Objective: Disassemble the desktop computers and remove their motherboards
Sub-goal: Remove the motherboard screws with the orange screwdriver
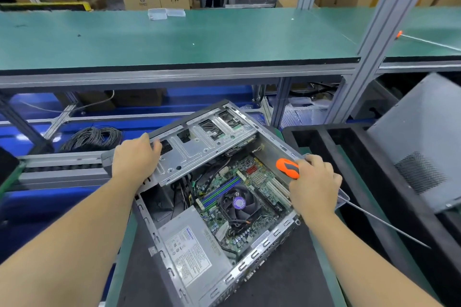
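Observation:
An open desktop computer case (pixel 264 243) lies on its side on a dark mat, turned at an angle. Inside it I see the green motherboard (pixel 257 177) with a black CPU fan (pixel 238 203) and a grey power supply (pixel 189 247). My left hand (pixel 136 157) grips the far left edge of the metal drive cage (pixel 204 142). My right hand (pixel 313 183) rests on the case's right wall and holds a screwdriver with an orange and grey handle (pixel 288 168); its long thin shaft (pixel 389 227) points out to the lower right.
A black tray frame (pixel 331 132) and a removed grey side panel (pixel 424 142) lie on the right. A green shelf (pixel 174 40) on aluminium posts (pixel 374 42) spans above. Coiled black cable (pixel 93 138) lies at the left, and cardboard boxes stand beyond.

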A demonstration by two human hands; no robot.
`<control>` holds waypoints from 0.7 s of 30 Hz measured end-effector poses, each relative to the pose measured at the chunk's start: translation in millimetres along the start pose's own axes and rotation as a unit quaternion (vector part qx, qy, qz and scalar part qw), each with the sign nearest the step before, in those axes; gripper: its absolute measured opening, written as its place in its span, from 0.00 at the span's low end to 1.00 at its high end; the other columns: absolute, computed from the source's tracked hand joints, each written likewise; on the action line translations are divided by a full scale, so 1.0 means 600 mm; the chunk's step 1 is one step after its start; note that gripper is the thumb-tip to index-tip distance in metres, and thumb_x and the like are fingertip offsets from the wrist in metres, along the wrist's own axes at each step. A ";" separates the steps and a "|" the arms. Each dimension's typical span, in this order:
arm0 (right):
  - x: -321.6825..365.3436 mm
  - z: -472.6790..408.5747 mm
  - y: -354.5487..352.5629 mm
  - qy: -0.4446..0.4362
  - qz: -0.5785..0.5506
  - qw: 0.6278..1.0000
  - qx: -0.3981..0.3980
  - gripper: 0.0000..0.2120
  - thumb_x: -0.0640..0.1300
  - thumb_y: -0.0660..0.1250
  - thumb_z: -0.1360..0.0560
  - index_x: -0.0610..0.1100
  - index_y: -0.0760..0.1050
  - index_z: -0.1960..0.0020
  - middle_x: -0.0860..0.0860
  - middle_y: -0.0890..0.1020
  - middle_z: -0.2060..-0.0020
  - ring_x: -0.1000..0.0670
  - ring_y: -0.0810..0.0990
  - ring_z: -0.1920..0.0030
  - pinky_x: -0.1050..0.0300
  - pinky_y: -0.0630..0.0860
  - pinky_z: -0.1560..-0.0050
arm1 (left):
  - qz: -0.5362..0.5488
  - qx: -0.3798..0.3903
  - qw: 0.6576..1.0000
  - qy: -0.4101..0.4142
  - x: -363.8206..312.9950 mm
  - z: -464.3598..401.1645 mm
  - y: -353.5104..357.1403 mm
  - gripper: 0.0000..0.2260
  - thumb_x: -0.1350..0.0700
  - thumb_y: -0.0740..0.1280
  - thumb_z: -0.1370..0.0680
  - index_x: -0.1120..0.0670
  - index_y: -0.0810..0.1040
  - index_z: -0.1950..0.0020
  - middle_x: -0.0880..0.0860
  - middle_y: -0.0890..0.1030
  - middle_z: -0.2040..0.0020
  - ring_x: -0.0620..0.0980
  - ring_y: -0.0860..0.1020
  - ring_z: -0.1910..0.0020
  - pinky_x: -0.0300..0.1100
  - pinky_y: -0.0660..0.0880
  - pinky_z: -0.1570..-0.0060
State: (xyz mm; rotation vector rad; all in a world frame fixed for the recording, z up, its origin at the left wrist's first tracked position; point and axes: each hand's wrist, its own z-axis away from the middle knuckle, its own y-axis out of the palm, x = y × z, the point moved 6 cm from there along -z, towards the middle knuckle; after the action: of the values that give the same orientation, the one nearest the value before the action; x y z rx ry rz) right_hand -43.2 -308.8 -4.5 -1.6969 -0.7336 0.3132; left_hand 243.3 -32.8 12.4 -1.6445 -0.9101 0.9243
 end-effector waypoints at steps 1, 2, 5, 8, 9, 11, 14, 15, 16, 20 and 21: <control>-0.001 0.000 0.002 0.000 -0.003 1.000 0.002 0.14 0.38 0.69 0.30 0.47 0.81 0.45 0.48 0.77 0.38 0.42 0.73 0.42 0.44 0.67 0.44 | 0.006 -0.003 1.000 -0.001 0.003 -0.001 0.003 0.16 0.50 0.55 0.18 0.59 0.71 0.59 0.56 0.76 0.69 0.60 0.75 0.64 0.52 0.73 0.58; 0.000 -0.001 0.004 -0.002 -0.005 1.000 0.005 0.14 0.38 0.69 0.30 0.47 0.80 0.45 0.48 0.76 0.38 0.41 0.73 0.42 0.43 0.67 0.43 | 0.009 -0.010 1.000 -0.003 0.005 -0.001 0.004 0.16 0.51 0.56 0.18 0.59 0.71 0.60 0.56 0.76 0.69 0.60 0.75 0.65 0.53 0.73 0.58; 0.005 -0.001 0.004 -0.018 0.017 1.000 0.017 0.12 0.38 0.68 0.29 0.46 0.79 0.46 0.47 0.75 0.38 0.41 0.72 0.42 0.43 0.67 0.43 | -0.011 -0.040 0.999 0.008 0.001 0.007 0.002 0.15 0.54 0.57 0.18 0.60 0.72 0.61 0.58 0.77 0.69 0.61 0.75 0.66 0.52 0.73 0.59; 0.017 0.000 -0.003 -0.047 0.094 0.994 0.040 0.09 0.42 0.66 0.26 0.48 0.76 0.47 0.48 0.72 0.41 0.43 0.71 0.43 0.47 0.67 0.43 | -0.025 -0.025 0.999 0.022 -0.003 0.012 0.001 0.14 0.56 0.58 0.19 0.61 0.73 0.61 0.59 0.78 0.68 0.62 0.76 0.65 0.52 0.72 0.60; 0.026 -0.001 -0.012 -0.067 0.120 0.990 0.041 0.08 0.42 0.65 0.25 0.49 0.75 0.46 0.49 0.72 0.42 0.44 0.70 0.42 0.47 0.67 0.43 | -0.020 -0.025 0.999 0.026 -0.004 0.013 -0.001 0.13 0.57 0.58 0.19 0.61 0.73 0.60 0.59 0.78 0.68 0.62 0.76 0.65 0.52 0.73 0.61; 0.061 -0.011 -0.045 -0.129 0.137 0.982 0.024 0.08 0.42 0.65 0.25 0.48 0.73 0.46 0.49 0.75 0.46 0.44 0.72 0.43 0.50 0.69 0.46 | -0.013 -0.029 0.999 0.040 -0.013 0.018 -0.003 0.12 0.57 0.60 0.19 0.60 0.73 0.61 0.58 0.76 0.69 0.60 0.74 0.66 0.51 0.72 0.63; 0.144 -0.033 -0.133 -0.234 0.026 0.971 -0.049 0.07 0.40 0.66 0.25 0.45 0.73 0.47 0.47 0.81 0.55 0.42 0.79 0.55 0.53 0.67 0.65 | 0.015 -0.013 0.999 0.029 -0.036 0.042 0.005 0.11 0.56 0.60 0.20 0.58 0.71 0.61 0.55 0.74 0.69 0.57 0.72 0.68 0.46 0.67 0.67; 0.174 -0.037 -0.166 -0.266 -0.039 0.960 -0.075 0.09 0.42 0.67 0.25 0.45 0.74 0.45 0.47 0.83 0.57 0.40 0.80 0.58 0.54 0.66 0.67 | 0.027 -0.005 0.999 0.019 -0.040 0.049 0.008 0.10 0.56 0.60 0.21 0.58 0.71 0.61 0.55 0.74 0.69 0.57 0.72 0.68 0.45 0.66 0.67; 0.201 -0.040 -0.200 -0.288 -0.120 0.946 -0.091 0.12 0.47 0.69 0.24 0.45 0.75 0.43 0.47 0.83 0.58 0.40 0.81 0.60 0.54 0.66 0.67 | 0.033 0.000 0.999 0.015 -0.045 0.057 0.011 0.10 0.56 0.60 0.21 0.58 0.71 0.61 0.55 0.74 0.69 0.57 0.73 0.68 0.45 0.66 0.67; 0.282 -0.039 -0.299 -0.335 -0.368 0.864 -0.075 0.21 0.61 0.64 0.24 0.53 0.66 0.36 0.61 0.76 0.60 0.54 0.72 0.65 0.55 0.65 0.65 | 0.013 0.038 0.999 0.032 -0.053 0.090 0.016 0.11 0.51 0.58 0.20 0.56 0.76 0.52 0.55 0.79 0.64 0.57 0.76 0.65 0.44 0.71 0.66; 0.296 -0.037 -0.311 -0.354 -0.403 0.842 -0.051 0.18 0.58 0.62 0.22 0.54 0.64 0.35 0.63 0.73 0.60 0.57 0.71 0.65 0.58 0.66 0.64 | 0.022 0.042 0.998 0.036 -0.049 0.099 0.018 0.11 0.51 0.58 0.20 0.55 0.77 0.50 0.55 0.80 0.63 0.57 0.77 0.65 0.44 0.70 0.66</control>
State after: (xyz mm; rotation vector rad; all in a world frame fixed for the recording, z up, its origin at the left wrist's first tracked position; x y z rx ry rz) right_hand 49.3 -197.5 209.5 -1.1863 -1.9595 0.2966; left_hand 178.6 -38.2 -6.2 -1.6220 -0.7788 0.9148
